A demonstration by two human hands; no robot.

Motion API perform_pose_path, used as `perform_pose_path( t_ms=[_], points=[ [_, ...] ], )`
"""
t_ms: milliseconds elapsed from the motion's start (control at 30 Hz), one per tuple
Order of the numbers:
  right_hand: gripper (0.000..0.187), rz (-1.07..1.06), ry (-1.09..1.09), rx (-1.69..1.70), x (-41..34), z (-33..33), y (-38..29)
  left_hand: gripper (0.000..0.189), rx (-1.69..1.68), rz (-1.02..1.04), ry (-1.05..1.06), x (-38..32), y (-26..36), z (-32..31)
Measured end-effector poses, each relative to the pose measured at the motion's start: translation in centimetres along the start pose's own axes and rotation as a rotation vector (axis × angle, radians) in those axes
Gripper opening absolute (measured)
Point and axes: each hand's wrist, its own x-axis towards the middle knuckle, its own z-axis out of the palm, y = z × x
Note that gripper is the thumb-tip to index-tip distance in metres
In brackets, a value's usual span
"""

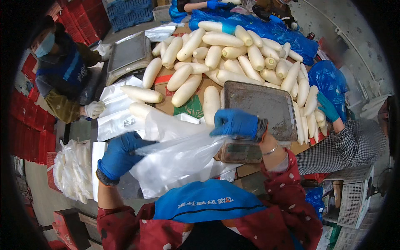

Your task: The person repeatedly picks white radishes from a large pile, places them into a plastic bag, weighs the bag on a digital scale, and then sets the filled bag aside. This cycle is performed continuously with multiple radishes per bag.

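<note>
A clear plastic bag [181, 159] is stretched between my two hands in front of my chest. My left hand [123, 156], in a blue glove, grips one side of it. The other side is held by my right hand [236, 125], gloved in blue, over the near edge of a platform scale [262, 107]. Beyond the bag, white radishes [187, 90] lie on flattened cardboard, with a large heap [234, 56] behind them. One radish [211, 103] stands out just left of the scale. Flat plastic bags [115, 109] are spread to the left of my hands.
A masked person [68, 72] with white gloves stands at the left by a second scale [128, 53]. At the right, a person's teal-gloved hand [328, 107] touches radishes. Filled bags [73, 170] sit in a red crate at lower left. Blue plastic [250, 28] lines the far side.
</note>
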Motion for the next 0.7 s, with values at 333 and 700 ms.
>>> perform_pose_path(
  t_ms=[333,700],
  points=[
    [0.076,0.259,0.467,-0.601,11.9,-8.9,10.9,0.027,-0.514,-0.330,-0.079,-1.4,-0.7,0.9],
    [0.067,0.043,0.890,-0.467,11.8,-17.6,17.2,0.024,-0.979,-0.599,0.161,-2.1,-1.4,2.0]
  ],
)
